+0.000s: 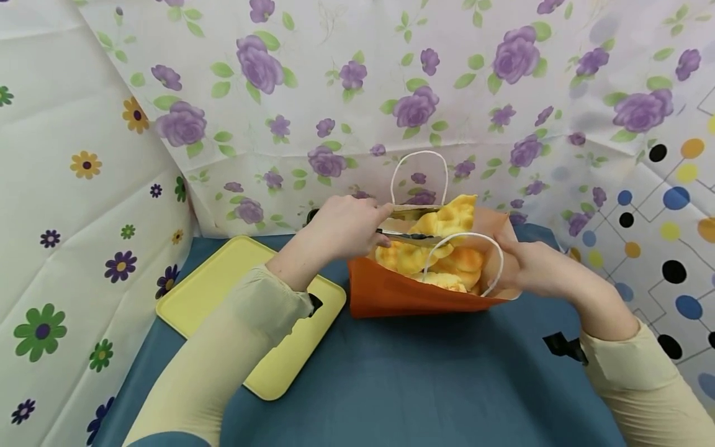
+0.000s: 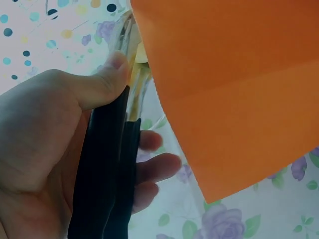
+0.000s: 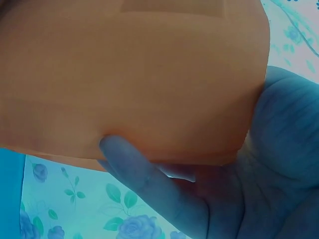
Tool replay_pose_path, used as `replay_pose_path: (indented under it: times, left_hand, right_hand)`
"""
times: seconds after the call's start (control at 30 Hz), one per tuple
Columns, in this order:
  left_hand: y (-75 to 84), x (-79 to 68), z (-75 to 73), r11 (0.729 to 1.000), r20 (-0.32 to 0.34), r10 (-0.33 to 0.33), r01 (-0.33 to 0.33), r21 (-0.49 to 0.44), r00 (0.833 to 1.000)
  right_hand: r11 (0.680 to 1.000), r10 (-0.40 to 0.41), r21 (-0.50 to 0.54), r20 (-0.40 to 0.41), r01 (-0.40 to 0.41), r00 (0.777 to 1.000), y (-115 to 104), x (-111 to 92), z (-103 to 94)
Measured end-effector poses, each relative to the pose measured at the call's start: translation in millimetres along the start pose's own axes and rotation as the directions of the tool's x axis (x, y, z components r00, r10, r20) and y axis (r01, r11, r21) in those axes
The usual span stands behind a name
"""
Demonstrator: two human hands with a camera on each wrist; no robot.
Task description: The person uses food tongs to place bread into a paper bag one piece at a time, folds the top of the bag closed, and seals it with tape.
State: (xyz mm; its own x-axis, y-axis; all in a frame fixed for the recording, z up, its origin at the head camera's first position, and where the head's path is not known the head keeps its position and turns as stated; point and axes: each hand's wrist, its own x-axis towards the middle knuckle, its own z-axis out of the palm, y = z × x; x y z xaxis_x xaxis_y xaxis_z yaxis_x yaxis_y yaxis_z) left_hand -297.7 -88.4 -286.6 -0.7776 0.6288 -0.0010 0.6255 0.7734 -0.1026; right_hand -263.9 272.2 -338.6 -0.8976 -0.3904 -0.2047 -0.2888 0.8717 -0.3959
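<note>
My left hand (image 1: 353, 226) grips a pair of tongs (image 2: 102, 164) by their black handles, thumb on one side and fingers on the other. Their metal arms reach over the mouth of an orange paper bag (image 1: 413, 303) with white handles. A puffy yellow food piece (image 1: 451, 217) sits between the tong ends, which it partly hides. Several similar yellow pieces (image 1: 404, 257) lie in the bag. At the bag's right side, my right hand (image 1: 536, 267) holds the paper edge; in the right wrist view a finger (image 3: 124, 154) presses against the bag's wall.
A yellow tray (image 1: 215, 276) lies on the blue tablecloth (image 1: 391, 385) to the left, partly under my left forearm. Floral and dotted sheets (image 1: 346, 124) enclose the table at the back and sides, with the bag close to the back one.
</note>
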Motion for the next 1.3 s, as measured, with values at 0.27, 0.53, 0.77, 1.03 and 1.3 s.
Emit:
replay_pose_path:
  times: [0.27,0.53,0.77,1.03,1.3]
  left_hand:
    - [-1.8,9.8,-3.1,0.999,-0.008,0.008,-0.008,0.033,1.000]
    - [-0.3,19.3,-15.7,0.999,0.034,0.013,-0.015,0.052,0.999]
    - [6.9,25.7,-24.8,0.997,0.132,0.055,-0.060,0.038,0.990]
    - [14.3,30.6,-33.9,0.988,0.166,0.080,-0.100,0.117,0.983]
    - [19.8,29.3,-32.4,0.975,0.205,0.079,-0.119,0.189,0.976]
  right_hand:
    - [1.000,-0.007,-0.020,-0.003,0.007,1.000,-0.9,3.3,-3.6]
    - [1.000,0.002,-0.024,0.002,-0.002,1.000,-2.2,3.3,-5.6]
    - [1.000,0.016,-0.014,-0.006,-0.016,1.000,-2.5,3.3,-4.7]
    - [1.000,0.028,0.008,0.006,-0.028,1.000,0.5,1.4,-1.1]
    - [0.999,0.040,0.013,0.010,-0.040,0.999,0.5,0.6,-0.5]
